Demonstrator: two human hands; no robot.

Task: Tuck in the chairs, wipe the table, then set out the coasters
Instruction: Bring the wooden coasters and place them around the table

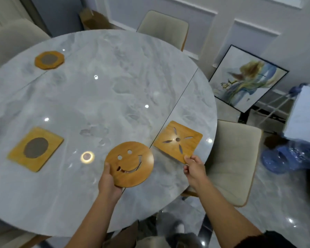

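- A round desk (97, 95) with a glossy grey-white marble top is seen from above; a thin dark seam is drawn across its right side.
- A round wooden coaster (131, 161) is held in the left hand (108, 183) just above the near part of the desk. A smiling face is cut through it: two round eye holes and a curved mouth. The thumb is laid on its left edge and the fingers are curled beneath it.
- A square wooden coaster (191, 145) is found right of the seam, near the desk's right edge. A small centre hole and petal-shaped slits are cut through it. Its near corner is pinched by the right hand (193, 167), thumb on top. Whether it is flat on the desk cannot be told.
- A second square coaster (36, 149), wooden with a grey oval centre, is laid flat at the desk's left side.
- An octagonal coaster (49, 59), wooden with a grey centre, is laid flat at the far left.
- Cream padded chairs are placed around the desk: one at the far side (163, 27), one at the right (234, 158), one at the far left (13, 38).
- A framed abstract painting (245, 77) is leaned against the white panelled wall, and a blue plastic bag (290, 156) is seen on the floor.
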